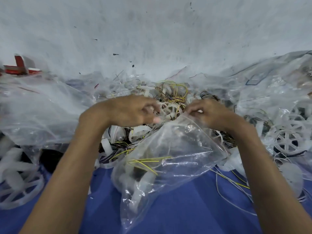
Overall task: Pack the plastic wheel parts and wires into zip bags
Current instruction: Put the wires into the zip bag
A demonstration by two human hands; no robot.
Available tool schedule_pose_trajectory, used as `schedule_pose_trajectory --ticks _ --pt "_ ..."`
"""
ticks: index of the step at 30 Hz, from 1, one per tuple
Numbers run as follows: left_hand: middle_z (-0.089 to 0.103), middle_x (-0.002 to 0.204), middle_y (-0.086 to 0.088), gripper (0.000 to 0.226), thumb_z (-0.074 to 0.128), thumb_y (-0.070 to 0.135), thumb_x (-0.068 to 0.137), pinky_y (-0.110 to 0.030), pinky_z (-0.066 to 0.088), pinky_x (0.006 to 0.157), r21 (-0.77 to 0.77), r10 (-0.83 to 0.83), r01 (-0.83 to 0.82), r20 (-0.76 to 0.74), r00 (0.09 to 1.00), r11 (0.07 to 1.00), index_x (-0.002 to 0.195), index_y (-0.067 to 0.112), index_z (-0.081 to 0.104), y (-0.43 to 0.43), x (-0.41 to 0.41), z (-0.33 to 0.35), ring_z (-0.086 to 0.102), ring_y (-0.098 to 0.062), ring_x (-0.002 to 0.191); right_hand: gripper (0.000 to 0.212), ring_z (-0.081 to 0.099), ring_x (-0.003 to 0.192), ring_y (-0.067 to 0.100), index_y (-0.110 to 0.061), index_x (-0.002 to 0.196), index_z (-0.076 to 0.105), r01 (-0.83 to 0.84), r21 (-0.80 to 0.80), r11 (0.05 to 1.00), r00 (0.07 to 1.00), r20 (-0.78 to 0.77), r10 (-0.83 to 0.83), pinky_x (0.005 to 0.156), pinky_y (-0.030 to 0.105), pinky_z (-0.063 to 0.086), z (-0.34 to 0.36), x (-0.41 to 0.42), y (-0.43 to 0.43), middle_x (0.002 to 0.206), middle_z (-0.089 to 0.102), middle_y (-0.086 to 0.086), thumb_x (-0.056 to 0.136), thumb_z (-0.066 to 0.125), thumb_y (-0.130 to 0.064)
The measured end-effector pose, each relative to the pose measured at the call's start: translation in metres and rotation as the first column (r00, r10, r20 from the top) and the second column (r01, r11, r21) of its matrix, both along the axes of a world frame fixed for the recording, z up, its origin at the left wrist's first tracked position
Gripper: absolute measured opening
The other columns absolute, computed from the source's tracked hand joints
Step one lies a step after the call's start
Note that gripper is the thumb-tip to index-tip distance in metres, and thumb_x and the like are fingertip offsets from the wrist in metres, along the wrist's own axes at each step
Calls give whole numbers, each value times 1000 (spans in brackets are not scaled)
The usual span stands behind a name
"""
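A clear zip bag (170, 159) lies in front of me on the blue cloth, with white wheel parts and yellow and black wires inside it. My right hand (207, 114) pinches the bag's upper edge. My left hand (133, 112) has its fingers curled round a white plastic wheel part (168, 107) tangled with wires, just left of the bag's mouth. Motion blur hides the exact finger contact. A heap of white wheel parts and wires (172, 92) lies just beyond both hands.
Large clear plastic sheets (42, 112) cover the left and right sides. White spoked wheels lie at the left (18, 186) and right (287, 137). Loose wires (233, 181) trail over the blue cloth (194, 208). A red and white box (22, 66) sits far left. The wall behind is grey.
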State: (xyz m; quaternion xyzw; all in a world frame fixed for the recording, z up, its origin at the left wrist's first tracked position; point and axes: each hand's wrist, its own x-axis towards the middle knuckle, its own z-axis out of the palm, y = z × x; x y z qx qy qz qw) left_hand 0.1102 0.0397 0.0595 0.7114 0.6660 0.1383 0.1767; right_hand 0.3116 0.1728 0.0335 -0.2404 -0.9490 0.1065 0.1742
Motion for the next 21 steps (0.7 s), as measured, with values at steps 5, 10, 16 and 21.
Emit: schedule_pose_trajectory --ticks 5,10,16,21 --pt "66 104 16 67 66 62 66 -31 41 100 -283 63 -96 -123 990 954 122 27 55 5 -13 -13 59 0 95 43 53 82 -9 -17 117 57 134 -546 827 989 18 -148 65 10 43 6 5 -11 100 60 -14 97 34 -46" --pt "62 98 21 76 65 70 52 -32 41 102 -380 29 -96 -179 984 920 114 27 63 8 -1 -20 59 -6 103 33 57 73 -6 -43 83 68 92 -532 842 972 231 40 60 13 41 8 6 -13 77 62 -23 72 48 -67" --pt "61 59 12 29 66 39 84 -16 43 65 -401 -34 7 -60 998 916 82 10 69 17 0 -31 52 -3 58 11 66 70 -1 -17 89 75 11 -390 921 974 212 79 63 15 49 2 3 -8 74 72 -14 85 66 -22" --pt "52 46 18 25 59 27 91 -6 37 49 -342 -18 22 15 1000 940 72 12 60 12 -6 -24 47 6 43 10 66 79 2 -21 91 74 -10 -345 939 988 140 62 71 13 48 -4 0 3 80 71 -20 84 68 -18"
